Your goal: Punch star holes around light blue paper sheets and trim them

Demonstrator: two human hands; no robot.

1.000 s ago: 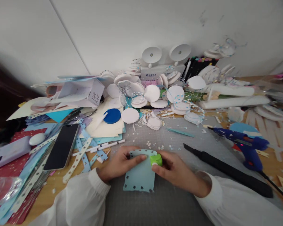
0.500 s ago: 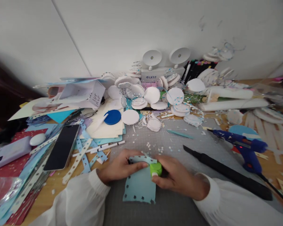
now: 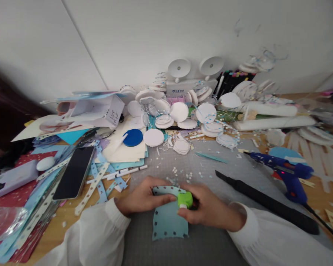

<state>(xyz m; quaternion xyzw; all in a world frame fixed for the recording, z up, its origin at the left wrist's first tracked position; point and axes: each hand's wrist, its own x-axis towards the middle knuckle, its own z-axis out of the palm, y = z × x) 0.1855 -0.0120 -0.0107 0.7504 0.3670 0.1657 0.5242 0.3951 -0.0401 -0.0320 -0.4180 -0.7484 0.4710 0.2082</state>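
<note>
A light blue paper sheet (image 3: 170, 220), with small flower-shaped holes along its edges, hangs over the grey cutting mat (image 3: 144, 247). My left hand (image 3: 147, 197) pinches its upper left part, thumb on top. Wrapped in the fingers of my right hand (image 3: 208, 205) is a small green paper punch (image 3: 184, 200), its thumb at the punch's white lower part. The punch sits at the sheet's upper right edge. Tiny punched paper pieces (image 3: 176, 171) lie scattered on the mat just beyond my hands.
To the right lie a black knife-like tool (image 3: 266, 199) and a blue glue gun (image 3: 283, 166) with its cord. Turquoise tweezers (image 3: 211, 157) rest ahead. A phone (image 3: 73, 173) and punched paper strips (image 3: 93, 188) are at left. White discs (image 3: 153, 137) crowd the back.
The lower part of the blue sheet has shifted a little to the right. The green punch has turned slightly in my right hand; both hands keep their hold.
</note>
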